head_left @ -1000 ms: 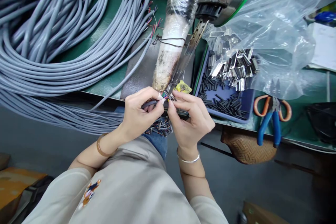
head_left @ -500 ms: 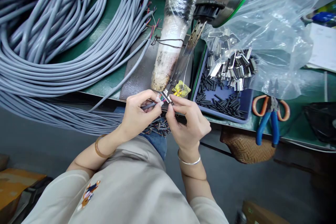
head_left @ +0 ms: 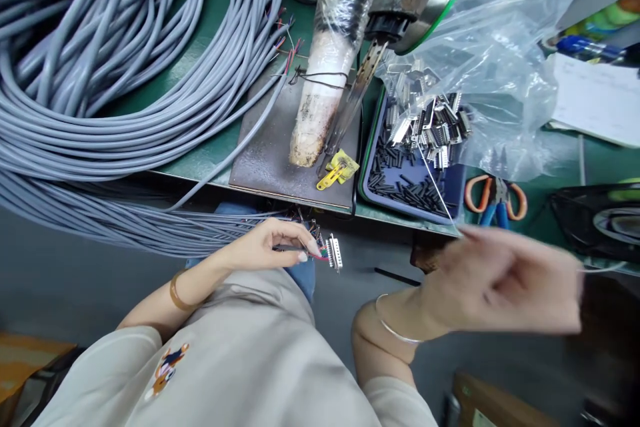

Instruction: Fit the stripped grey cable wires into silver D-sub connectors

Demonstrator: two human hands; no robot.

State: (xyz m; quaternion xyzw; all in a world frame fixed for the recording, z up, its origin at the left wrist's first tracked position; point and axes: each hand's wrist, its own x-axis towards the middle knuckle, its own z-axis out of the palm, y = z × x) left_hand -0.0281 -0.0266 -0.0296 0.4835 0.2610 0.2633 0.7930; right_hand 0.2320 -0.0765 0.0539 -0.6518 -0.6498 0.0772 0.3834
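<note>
Between the thumb and fingers of my left hand [head_left: 267,245] are the coloured wires of a grey cable, just in front of the table edge. A metal pin connector [head_left: 334,253] sticks out to the right of these fingertips, joined to the wires. My right hand [head_left: 505,280], blurred and well off to the right, pinches a thin silvery wire [head_left: 436,183] that slants up and left over the blue tray [head_left: 413,210]. The tray holds metal connectors [head_left: 440,127] and short black tubes [head_left: 420,192].
Grey cables [head_left: 125,133] cover the left side. A dark plate [head_left: 260,173] lies under a wrapped white rod [head_left: 320,90], a sooty metal tool [head_left: 357,90] and a yellow clip [head_left: 331,177]. Orange-and-blue cutters [head_left: 496,203], a plastic bag [head_left: 520,73] and white paper [head_left: 595,97] are at right.
My right hand has left the connector and swung far right, with the thin wire now stretched from it. My left hand has moved slightly down, the connector with it. The view has shifted slightly.
</note>
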